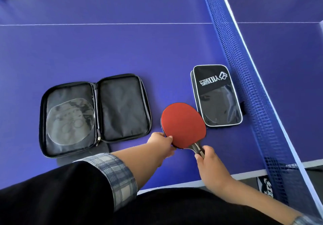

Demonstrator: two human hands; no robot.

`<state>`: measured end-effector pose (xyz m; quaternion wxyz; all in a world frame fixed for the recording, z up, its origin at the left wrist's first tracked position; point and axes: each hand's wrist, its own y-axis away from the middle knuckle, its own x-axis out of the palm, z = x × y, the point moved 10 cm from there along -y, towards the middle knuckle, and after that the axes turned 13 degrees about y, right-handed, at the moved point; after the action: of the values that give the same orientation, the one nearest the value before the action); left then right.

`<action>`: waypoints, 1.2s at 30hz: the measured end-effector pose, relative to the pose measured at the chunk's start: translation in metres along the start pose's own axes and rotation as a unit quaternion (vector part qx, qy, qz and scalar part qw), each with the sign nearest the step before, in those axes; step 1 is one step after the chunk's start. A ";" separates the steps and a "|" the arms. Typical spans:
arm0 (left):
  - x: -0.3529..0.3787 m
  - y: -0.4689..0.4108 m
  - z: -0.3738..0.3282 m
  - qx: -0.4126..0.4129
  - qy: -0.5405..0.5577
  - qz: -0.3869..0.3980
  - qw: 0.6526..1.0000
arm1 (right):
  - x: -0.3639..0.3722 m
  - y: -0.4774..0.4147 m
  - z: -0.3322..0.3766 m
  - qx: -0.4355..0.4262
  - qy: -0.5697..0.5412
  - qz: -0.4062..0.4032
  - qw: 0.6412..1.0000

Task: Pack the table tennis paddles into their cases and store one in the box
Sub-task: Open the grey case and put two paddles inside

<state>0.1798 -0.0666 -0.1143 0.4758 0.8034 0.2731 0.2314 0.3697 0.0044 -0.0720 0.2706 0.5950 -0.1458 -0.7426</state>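
Note:
A red-faced paddle [183, 125] hovers over the blue table between two cases. My left hand [161, 143] pinches the lower left edge of its blade. My right hand [208, 160] grips its dark handle. To the left lies an open black case [95, 114], spread flat, with a clear round film in its left half. To the right a closed black case [216, 95] with white lettering and a clear window lies beside the net; a dark paddle shape shows through the window.
The blue table tennis table [122, 50] has a white line across the back. The blue net [244, 78] runs diagonally along the right. The table's front edge [174, 187] is just below my hands. No box is visible.

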 end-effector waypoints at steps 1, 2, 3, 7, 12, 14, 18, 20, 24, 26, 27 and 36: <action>0.001 0.000 -0.005 0.013 -0.002 0.000 1.000 | -0.001 0.000 0.002 -0.004 -0.014 0.007 1.000; 0.002 -0.001 -0.009 0.019 0.001 -0.001 1.000 | -0.003 -0.001 0.004 -0.008 -0.026 0.014 1.000; 0.001 -0.001 -0.012 0.020 0.009 -0.003 1.000 | -0.005 -0.003 0.008 -0.012 -0.036 0.019 0.999; -0.006 0.002 -0.031 0.055 0.035 -0.009 0.998 | -0.015 -0.010 0.028 -0.031 -0.052 0.018 0.998; -0.028 0.013 -0.058 0.137 0.006 -0.047 0.989 | -0.016 -0.015 0.053 -0.051 -0.063 0.036 0.996; -0.039 0.018 -0.064 0.155 0.009 -0.049 0.987 | -0.015 -0.017 0.070 -0.057 -0.071 0.040 0.995; -0.076 0.019 -0.084 0.180 0.011 -0.053 0.982 | -0.005 -0.014 0.116 -0.055 -0.108 0.059 0.991; -0.101 0.018 -0.101 0.195 0.003 -0.078 0.978 | 0.005 -0.013 0.146 -0.060 -0.124 0.070 0.988; -0.150 0.006 -0.132 0.218 -0.019 -0.113 0.969 | 0.027 -0.023 0.206 -0.059 -0.137 0.082 0.985; -0.173 -0.006 -0.143 0.225 -0.023 -0.123 0.966 | 0.039 -0.031 0.232 -0.055 -0.144 0.089 0.984; -0.183 -0.013 -0.148 0.225 -0.024 -0.127 0.966 | 0.044 -0.036 0.242 -0.052 -0.148 0.091 0.983; -0.208 -0.039 -0.164 0.190 -0.156 -0.142 0.959 | 0.082 -0.053 0.255 -0.010 -0.119 0.111 0.987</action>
<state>-0.0874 -0.0836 -0.1005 0.3794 0.8579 0.3459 -0.0231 0.0997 -0.0266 -0.1029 0.3379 0.4796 -0.2344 -0.7752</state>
